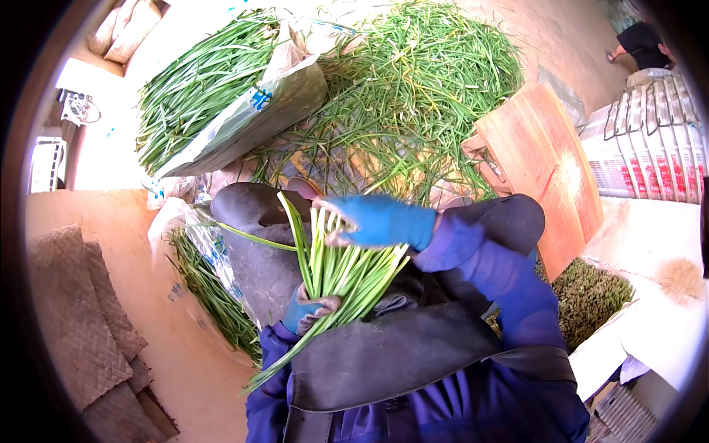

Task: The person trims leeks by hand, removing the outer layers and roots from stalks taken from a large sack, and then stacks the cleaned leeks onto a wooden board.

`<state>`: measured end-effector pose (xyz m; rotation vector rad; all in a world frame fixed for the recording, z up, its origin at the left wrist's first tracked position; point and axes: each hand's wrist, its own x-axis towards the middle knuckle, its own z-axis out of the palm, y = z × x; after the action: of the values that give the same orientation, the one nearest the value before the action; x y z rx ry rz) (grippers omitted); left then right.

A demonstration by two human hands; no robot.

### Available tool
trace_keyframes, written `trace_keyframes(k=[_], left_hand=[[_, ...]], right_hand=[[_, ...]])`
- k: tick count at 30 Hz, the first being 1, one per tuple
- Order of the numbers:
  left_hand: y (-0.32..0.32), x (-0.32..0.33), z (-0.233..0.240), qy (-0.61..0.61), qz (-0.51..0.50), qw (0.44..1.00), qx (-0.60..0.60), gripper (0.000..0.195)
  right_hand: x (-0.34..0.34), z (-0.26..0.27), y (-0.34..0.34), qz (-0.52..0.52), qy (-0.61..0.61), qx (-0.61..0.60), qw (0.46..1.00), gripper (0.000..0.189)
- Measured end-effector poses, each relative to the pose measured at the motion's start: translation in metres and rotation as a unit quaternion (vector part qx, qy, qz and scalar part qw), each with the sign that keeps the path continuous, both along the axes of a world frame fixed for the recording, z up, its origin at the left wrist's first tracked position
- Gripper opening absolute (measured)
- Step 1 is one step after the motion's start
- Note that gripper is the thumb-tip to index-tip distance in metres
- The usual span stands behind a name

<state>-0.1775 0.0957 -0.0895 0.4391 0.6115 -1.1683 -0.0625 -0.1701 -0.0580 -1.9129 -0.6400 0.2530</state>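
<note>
My left hand (311, 311), in a blue glove with grey palm, is closed around a bunch of long green stalks (343, 277), perhaps garlic shoots or chives, held over a dark apron (388, 349) on my lap. The pale ends fan upward and the green tips trail down to the left. My right hand (371, 221), in a blue glove with bare fingertips, reaches across the pale ends with its fingers curled. It is slightly blurred, and whether it grips any stalks cannot be told. One stalk sticks out leftward from the bunch.
Beyond my knees lie a plastic bag of green stalks (207, 91) and a loose heap of leaves (421, 72). A wooden stool (543, 160) stands at right, near white crates (648, 160). Another bag of stalks (216, 293) lies by my left knee. A person (642, 47) is at far right.
</note>
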Motion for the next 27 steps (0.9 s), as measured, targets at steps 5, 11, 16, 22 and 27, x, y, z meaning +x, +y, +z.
trace_keyframes(k=[5, 11, 16, 22, 27], left_hand=[[0.015, -0.014, -0.016, 0.037, 0.083, 0.995, -0.053, 0.047], [-0.006, -0.004, 0.008, 0.034, 0.005, 0.991, 0.13, 0.051], [0.02, -0.015, -0.033, 0.098, 0.079, 0.98, -0.156, 0.044], [0.037, -0.02, -0.065, 0.131, 0.066, 0.964, -0.222, 0.053], [0.097, -0.05, -0.182, 0.258, 0.013, 0.845, -0.468, 0.071]], right_hand=[[0.006, -0.021, -0.044, -0.209, 0.148, 0.044, 0.966, 0.023], [-0.037, -0.01, -0.034, -0.097, 0.445, 0.187, 0.87, 0.014], [-0.035, -0.015, -0.029, -0.105, 0.402, 0.209, 0.885, 0.012], [0.062, -0.013, -0.138, -0.294, 0.053, 0.375, 0.877, 0.016], [0.085, 0.041, -0.201, -0.476, 0.127, 0.142, 0.858, 0.051]])
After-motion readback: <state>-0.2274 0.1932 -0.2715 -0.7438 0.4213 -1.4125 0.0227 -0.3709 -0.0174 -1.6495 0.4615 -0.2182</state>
